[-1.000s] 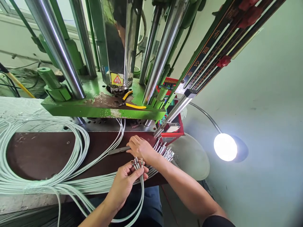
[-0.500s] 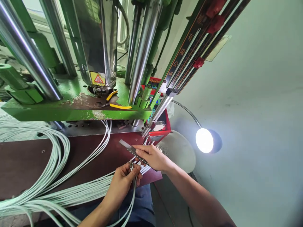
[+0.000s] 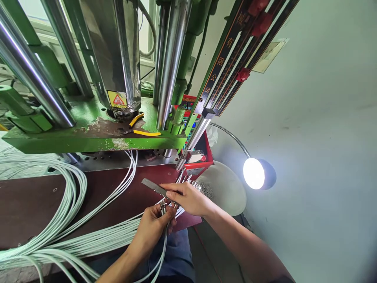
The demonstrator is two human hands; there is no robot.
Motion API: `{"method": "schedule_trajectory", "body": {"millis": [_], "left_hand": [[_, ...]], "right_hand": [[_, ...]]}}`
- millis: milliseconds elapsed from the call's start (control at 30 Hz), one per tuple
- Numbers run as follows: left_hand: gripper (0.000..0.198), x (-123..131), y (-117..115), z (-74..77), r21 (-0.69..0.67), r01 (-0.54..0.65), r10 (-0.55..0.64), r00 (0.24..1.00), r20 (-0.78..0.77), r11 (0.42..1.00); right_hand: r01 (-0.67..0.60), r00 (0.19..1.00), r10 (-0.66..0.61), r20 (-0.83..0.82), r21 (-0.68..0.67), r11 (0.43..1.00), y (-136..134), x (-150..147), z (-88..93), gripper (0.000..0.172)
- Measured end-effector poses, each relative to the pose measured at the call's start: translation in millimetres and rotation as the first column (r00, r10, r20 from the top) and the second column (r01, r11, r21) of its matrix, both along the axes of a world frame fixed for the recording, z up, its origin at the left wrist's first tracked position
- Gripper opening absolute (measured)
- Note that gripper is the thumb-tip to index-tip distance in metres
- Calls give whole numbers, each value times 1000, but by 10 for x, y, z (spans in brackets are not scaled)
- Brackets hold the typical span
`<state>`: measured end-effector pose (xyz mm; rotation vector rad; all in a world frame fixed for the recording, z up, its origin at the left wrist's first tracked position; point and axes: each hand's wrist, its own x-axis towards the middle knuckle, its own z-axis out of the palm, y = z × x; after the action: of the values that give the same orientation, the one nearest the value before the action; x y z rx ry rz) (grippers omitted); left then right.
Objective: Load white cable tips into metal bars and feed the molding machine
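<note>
My left hand pinches a few white cables close to their small metal connector ends. Just above it, my right hand grips a flat metal bar with small notches along its lower edge. The bar tilts down to the right, and its right end lies by the cable ends; whether a connector sits in it, I cannot tell. Behind both hands, a bundle of white cables runs across the dark red board, with connector tips at its right end.
A green press stands over the board, with yellow-handled pliers on its plate. Coiled cables lie at left. To the right are a red control box, a pale rounded surface and a lit lamp.
The metal bar and my right hand have moved slightly left and turned a little. My left hand keeps its hold on the cables. The view has shifted slightly.
</note>
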<state>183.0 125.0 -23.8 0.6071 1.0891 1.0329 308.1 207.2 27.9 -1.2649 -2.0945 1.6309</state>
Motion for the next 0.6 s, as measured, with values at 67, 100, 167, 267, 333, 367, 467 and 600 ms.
{"method": "schedule_trajectory", "body": {"millis": [67,100,167,267,333,367,467,600], "left_hand": [[45,1,6,17,-27,9,-10,1000,-29,1000],[45,4,11,28,-43,6,-8,999,-46,999],[46,11,24,51,-67,-13,9,998,-64,998],[45,11,42,89,-107,-23,20,999,-25,994],[44,-5,37,125,-135,-33,39,999,38,990],[42,-17,26,148,-143,-56,66,996,68,988],[37,-54,-19,223,-120,-125,137,986,99,985],[35,-70,-45,274,-23,-122,123,992,41,992]], "right_hand": [[9,1000,-9,-4,-13,1000,-38,-9,29,42],[12,1000,-12,-13,-19,1000,-56,-16,46,43],[0,999,-1,-36,-38,999,-76,-28,73,45],[-23,999,21,-40,-54,998,-49,-25,81,45],[-4,1000,4,-25,0,1000,-2,-5,75,42],[9,1000,-9,-19,35,999,24,9,72,40],[7,1000,-6,-17,63,998,84,53,74,39],[-11,999,12,-43,33,999,104,79,77,40]]}}
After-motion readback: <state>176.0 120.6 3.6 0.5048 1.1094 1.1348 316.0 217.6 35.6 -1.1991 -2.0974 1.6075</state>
